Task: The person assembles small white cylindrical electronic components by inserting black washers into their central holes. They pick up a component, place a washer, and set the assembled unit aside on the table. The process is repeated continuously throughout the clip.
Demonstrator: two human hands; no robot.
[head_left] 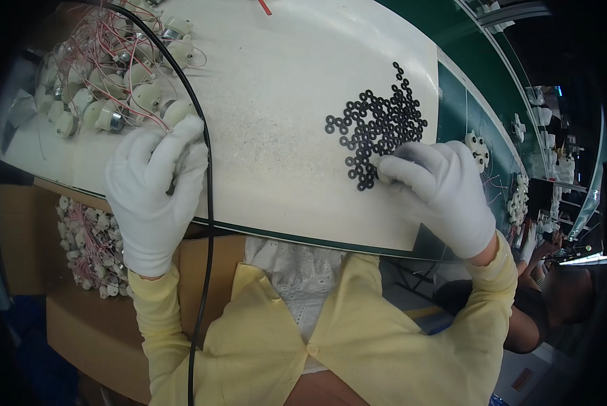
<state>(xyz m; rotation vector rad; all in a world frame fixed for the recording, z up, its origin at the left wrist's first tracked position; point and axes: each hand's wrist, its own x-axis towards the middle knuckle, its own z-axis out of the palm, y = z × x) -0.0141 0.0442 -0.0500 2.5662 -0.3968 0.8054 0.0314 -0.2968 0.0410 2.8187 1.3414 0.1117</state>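
The rings (382,122) lie in a flat, loose group on the right part of the bench (263,155), and the right hand (445,186) is at their lower edge. Its grip is narrow, with fingertips close together, but I cannot tell whether a ring is between them. The left hand (147,183) is curled just beside the motors (144,97), near the cable (208,155); its fingers hide what they may hold, so I cannot tell.

Each ring is small, black and probably very light, perhaps of rubber, so it should bend a little and not break easily. A glove may push its neighbours; I would pinch one ring by its outer rim, at the border of the group. The motors look heavier and stiff. It seems better to take them by the round body, because the thin wires (107,40) could be pulled loose.
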